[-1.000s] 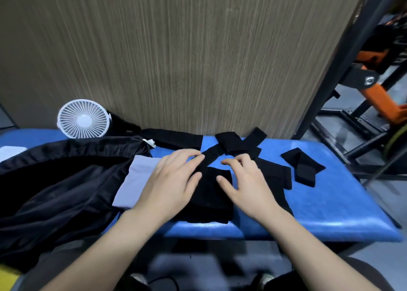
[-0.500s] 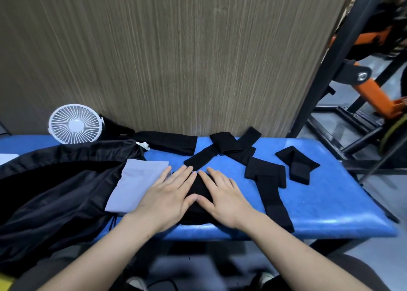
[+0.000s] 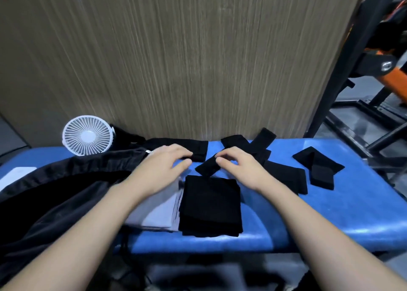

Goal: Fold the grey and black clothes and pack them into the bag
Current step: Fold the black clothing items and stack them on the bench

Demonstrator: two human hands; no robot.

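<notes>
Black folded stack (image 3: 211, 209) on blue bench (image 3: 330, 213), touching grey folded cloth (image 3: 161, 215) on its left, black bag (image 3: 55, 193) further left. Left hand (image 3: 161, 168) spread flat, fingers relaxed, holding nothing. Right hand (image 3: 239, 169) w/ fingertips curled onto black strip (image 3: 208, 166); firm pinch or not, can't tell.

- The tabletop (image 3: 330, 207) is showing bright blue.
- The folded cloth (image 3: 210, 207) is looking plain black; the folded cloth beside it (image 3: 159, 215) is looking pale grey.
- The bag (image 3: 55, 198) is appearing black.
- The fan (image 3: 87, 135) is showing white.
- The wall panel (image 3: 176, 59) is showing brown vertical streaks.
</notes>
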